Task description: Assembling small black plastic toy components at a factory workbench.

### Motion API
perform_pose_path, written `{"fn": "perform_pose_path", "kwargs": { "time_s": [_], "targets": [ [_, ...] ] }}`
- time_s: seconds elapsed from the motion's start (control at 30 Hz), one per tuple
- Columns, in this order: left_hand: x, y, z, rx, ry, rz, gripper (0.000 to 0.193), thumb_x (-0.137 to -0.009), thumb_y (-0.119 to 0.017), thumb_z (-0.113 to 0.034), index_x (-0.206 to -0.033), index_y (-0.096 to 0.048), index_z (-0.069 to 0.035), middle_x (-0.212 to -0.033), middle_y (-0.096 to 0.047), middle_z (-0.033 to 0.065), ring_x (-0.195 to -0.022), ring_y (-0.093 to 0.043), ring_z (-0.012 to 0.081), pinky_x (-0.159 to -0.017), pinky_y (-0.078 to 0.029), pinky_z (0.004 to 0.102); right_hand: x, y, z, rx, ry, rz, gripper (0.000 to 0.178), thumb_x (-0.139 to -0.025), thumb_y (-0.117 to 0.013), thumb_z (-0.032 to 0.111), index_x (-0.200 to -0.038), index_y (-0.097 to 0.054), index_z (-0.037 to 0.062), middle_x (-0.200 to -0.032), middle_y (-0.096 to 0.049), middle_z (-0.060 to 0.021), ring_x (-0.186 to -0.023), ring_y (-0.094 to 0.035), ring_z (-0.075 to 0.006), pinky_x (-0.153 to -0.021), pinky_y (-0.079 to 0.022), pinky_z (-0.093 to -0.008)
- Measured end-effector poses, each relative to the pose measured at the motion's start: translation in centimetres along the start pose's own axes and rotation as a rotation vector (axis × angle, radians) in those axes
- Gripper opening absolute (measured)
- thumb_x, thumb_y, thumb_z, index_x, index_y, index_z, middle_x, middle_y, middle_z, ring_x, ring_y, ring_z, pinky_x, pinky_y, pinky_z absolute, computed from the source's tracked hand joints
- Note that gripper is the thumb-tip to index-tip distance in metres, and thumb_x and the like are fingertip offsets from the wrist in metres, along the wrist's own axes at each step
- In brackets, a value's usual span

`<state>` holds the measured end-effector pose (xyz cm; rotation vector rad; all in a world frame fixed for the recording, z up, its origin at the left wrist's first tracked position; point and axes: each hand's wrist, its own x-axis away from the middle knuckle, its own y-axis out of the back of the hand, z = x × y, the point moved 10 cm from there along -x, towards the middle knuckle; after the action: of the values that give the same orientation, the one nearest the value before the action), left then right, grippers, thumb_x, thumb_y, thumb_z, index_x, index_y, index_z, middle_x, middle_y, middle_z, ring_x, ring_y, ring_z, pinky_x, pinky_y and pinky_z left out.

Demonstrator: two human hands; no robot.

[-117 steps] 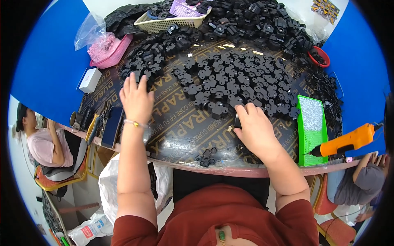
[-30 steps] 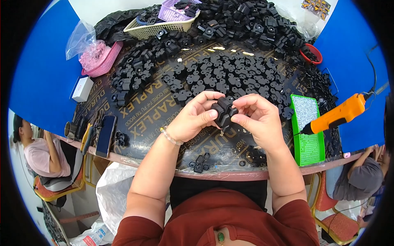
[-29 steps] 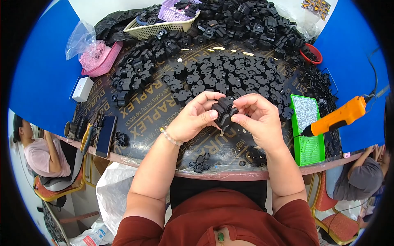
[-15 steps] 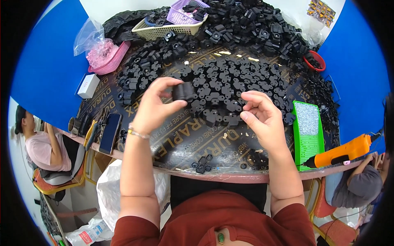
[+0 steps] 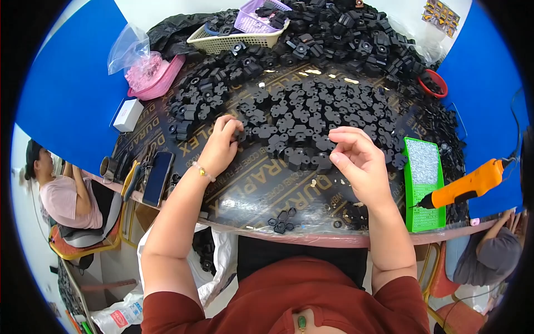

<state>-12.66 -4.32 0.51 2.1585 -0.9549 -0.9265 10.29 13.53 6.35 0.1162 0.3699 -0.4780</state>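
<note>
Beside the blocks (image 5: 301, 132): your left hand (image 5: 221, 147), fingers curled; can't tell its hold.
Right hand (image 5: 362, 161): half open, apparently empty.
Blocks: best handled singly, neighbours unjostled.

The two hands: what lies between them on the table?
Black parts lie between the left hand and right hand, with some tabletop showing nearer the left, in the head view.
</note>
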Motion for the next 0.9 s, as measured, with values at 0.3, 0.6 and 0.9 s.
{"fn": "perform_pose_path", "kwargs": {
  "time_s": [0.3, 0.6, 0.9],
  "targets": [
    [-1.1, 5.2, 1.3, -0.207, -0.106, -0.221, 0.044, -0.071, -0.055, 0.005, -0.114, -0.062, -0.005, -0.121, -0.057, 0.0171, -0.117, -0.053, 0.0355, -0.102, -0.044, 0.0418, 0.1, 0.8, 0.1, 0.087, -0.008, -0.038, 0.028, -0.086, -0.066, -0.004, -0.113, -0.067, 0.0019, -0.122, -0.057, -0.0073, -0.088, -0.058, -0.0102, -0.079, -0.05, -0.0243],
    [3.4, 10.1, 9.4, -0.692, 0.334, -0.198, 0.049, -0.07, -0.082, -0.016, -0.116, -0.065, -0.01, -0.129, -0.059, 0.016, -0.12, -0.055, 0.0351, -0.1, -0.047, 0.0443, 1.3, -4.9, 0.5, 0.403, 0.061, 0.405, 0.015, -0.08, -0.074, 0.003, -0.095, -0.071, 0.001, -0.097, -0.067, -0.0102, -0.084, -0.065, -0.0208, -0.075, -0.052, -0.0308],
    [3.6, 7.3, 3.8, -0.683, 0.242, -0.018, 0.043, -0.072, -0.081, -0.011, -0.113, -0.069, -0.013, -0.118, -0.069, 0.0045, -0.131, -0.05, 0.0327, -0.111, -0.031, 0.0492, 7.3, -12.7, -3.3, 0.842, 0.185, 0.912, 0.027, -0.077, -0.075, 0.016, -0.1, -0.067, 0.0062, -0.106, -0.06, -0.0101, -0.105, -0.057, -0.0297, -0.09, -0.05, -0.0422]
  ]
}}
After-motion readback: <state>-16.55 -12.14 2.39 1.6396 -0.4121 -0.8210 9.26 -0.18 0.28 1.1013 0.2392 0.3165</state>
